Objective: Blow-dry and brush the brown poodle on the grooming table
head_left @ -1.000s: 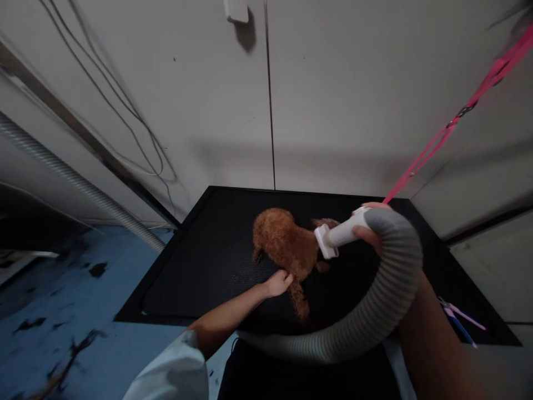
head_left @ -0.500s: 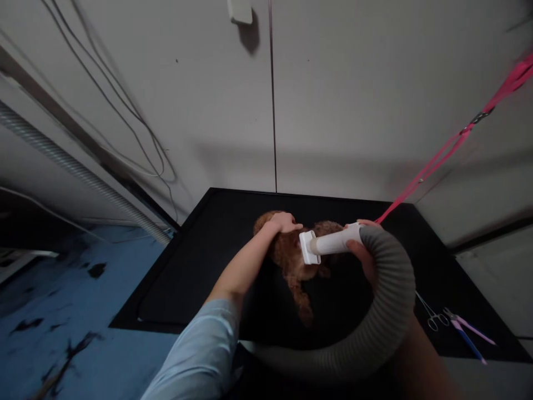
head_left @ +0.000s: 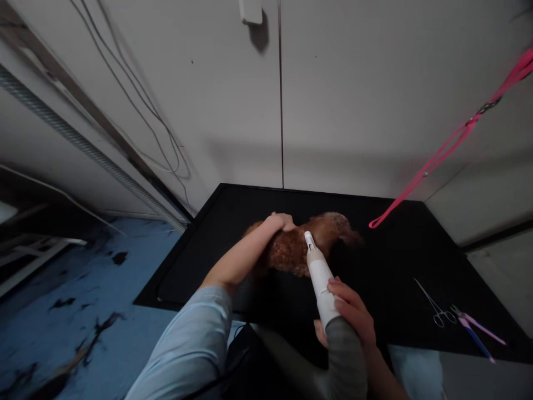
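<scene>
A small curly brown dog is on the black tabletop, its blurred right end turned away from me. My left hand reaches over its back and grips it, with the fingertips partly hidden in the fur and behind the body. My right hand is wrapped round the white nozzle of a pet dryer, whose grey ribbed hose bends down towards me. The nozzle's flat tip points away from me and is close against the dog's side; whether it touches cannot be seen.
Curved forceps and pink-and-blue nail clippers lie at the right of the black table. A pink loop strap hangs above it. Cables run down the wall, and dark hair clumps litter the blue floor.
The nozzle has swung from pointing left to pointing away from me, and my right hand has come nearer. The dog has turned its body. My left hand stays on its back.
</scene>
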The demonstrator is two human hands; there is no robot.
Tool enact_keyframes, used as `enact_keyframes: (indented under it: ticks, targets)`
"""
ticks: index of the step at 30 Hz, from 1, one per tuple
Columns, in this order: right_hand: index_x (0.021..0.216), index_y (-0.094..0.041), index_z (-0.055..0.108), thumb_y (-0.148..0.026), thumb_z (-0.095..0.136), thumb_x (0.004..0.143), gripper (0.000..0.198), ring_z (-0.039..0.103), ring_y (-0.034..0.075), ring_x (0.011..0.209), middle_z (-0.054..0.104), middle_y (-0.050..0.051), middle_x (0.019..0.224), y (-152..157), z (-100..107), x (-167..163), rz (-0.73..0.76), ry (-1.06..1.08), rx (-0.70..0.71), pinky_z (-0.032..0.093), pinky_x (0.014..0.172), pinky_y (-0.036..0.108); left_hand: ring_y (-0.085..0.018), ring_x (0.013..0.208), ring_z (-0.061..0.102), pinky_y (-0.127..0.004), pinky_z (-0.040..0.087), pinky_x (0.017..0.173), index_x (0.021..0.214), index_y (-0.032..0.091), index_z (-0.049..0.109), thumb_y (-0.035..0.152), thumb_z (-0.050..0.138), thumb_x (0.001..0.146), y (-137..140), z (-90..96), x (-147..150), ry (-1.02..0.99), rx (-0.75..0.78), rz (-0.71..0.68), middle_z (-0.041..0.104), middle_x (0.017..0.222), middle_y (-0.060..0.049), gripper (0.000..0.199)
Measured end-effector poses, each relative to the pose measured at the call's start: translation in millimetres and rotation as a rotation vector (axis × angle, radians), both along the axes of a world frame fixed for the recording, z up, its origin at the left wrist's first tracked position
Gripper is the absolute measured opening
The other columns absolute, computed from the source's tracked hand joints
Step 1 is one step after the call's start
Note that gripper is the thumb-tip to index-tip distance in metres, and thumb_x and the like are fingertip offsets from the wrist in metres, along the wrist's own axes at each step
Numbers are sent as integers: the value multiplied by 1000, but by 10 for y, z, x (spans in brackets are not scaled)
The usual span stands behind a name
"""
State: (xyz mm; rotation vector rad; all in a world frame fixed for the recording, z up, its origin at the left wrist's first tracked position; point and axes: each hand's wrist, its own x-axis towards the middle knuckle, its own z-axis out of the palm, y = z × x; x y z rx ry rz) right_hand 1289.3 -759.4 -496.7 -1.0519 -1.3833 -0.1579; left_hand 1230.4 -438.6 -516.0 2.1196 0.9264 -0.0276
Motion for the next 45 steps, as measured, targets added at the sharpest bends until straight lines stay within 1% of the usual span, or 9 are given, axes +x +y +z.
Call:
enact_keyframes:
  ticks: [5, 13, 17, 22, 26, 31, 34, 38, 45]
  targets:
    - [120, -23, 52, -15, 73, 70, 55, 65, 28, 102, 62, 10, 114, -115, -67, -274, 48, -5, -30, 57, 89, 53, -27, 98, 65, -27, 46, 83, 100, 17, 73, 53, 70, 66, -175, 62, -329, -117, -191, -138, 73, 105, -8, 50]
    - [123, -22, 51, -13, 72, 72, 55, 63, 28, 107, 61, 10, 117, 24, -248, -422, -5, -122, 36, 55, 92, 55, -26, 90, 64, -29, 46, 76, 90, 13, 72, 58, 74, 59, -48, 64, -403, -158, -179, 167, 73, 92, -9, 54]
    - [123, -20, 51, -18, 70, 76, 50, 66, 25, 102, 64, 10, 110, 100, -139, -399, 131, -190, 10, 59, 89, 46, -21, 73, 61, -29, 45, 65, 80, 13, 68, 60, 73, 59, -66, -45, -385, -265, -225, 188, 68, 75, -5, 52]
    - [118, -22, 54, -12, 69, 75, 46, 65, 26, 106, 65, 10, 113, 92, -58, -377, 42, -246, 26, 56, 91, 52, -15, 60, 53, -27, 39, 57, 67, 14, 60, 62, 74, 56, -66, -148, -343, -356, -238, 193, 58, 61, 0, 52]
    - [118, -24, 54, -20, 69, 78, 43, 66, 24, 103, 67, 7, 109, 78, -81, -326, 125, -278, -68, 58, 90, 45, -16, 65, 57, -28, 43, 61, 79, 12, 65, 62, 77, 55, -42, -175, -334, -420, -363, 227, 64, 68, -2, 57]
    - [121, -25, 54, -12, 69, 74, 51, 63, 27, 110, 64, 8, 114, 117, -72, -181, -4, -246, -18, 55, 93, 52, -19, 74, 62, -30, 47, 71, 87, 10, 68, 63, 73, 60, -54, -223, -382, -487, -419, 210, 69, 80, -6, 60]
    - [121, -24, 53, -18, 69, 75, 50, 66, 26, 103, 66, 8, 108, 135, 24, -143, 103, -275, -49, 56, 91, 49, -20, 78, 63, -30, 48, 73, 90, 10, 67, 66, 70, 63, -104, -238, -431, -505, -438, 233, 70, 83, -7, 63]
    - [122, -26, 53, -18, 73, 72, 55, 64, 29, 107, 64, 9, 113, 161, 223, -141, 15, -200, 8, 54, 93, 54, -22, 85, 64, -30, 48, 75, 97, 10, 67, 67, 67, 67, -180, -225, -499, -510, -422, 253, 71, 87, -7, 64]
    - [108, -18, 61, -12, 50, 90, 21, 64, 19, 106, 69, 10, 104, 60, 518, -447, 232, -416, -126, 56, 92, 35, -26, 105, 64, -34, 49, 91, 108, 12, 67, 66, 64, 73, -359, -188, -591, -554, -610, 288, 71, 111, -12, 65]
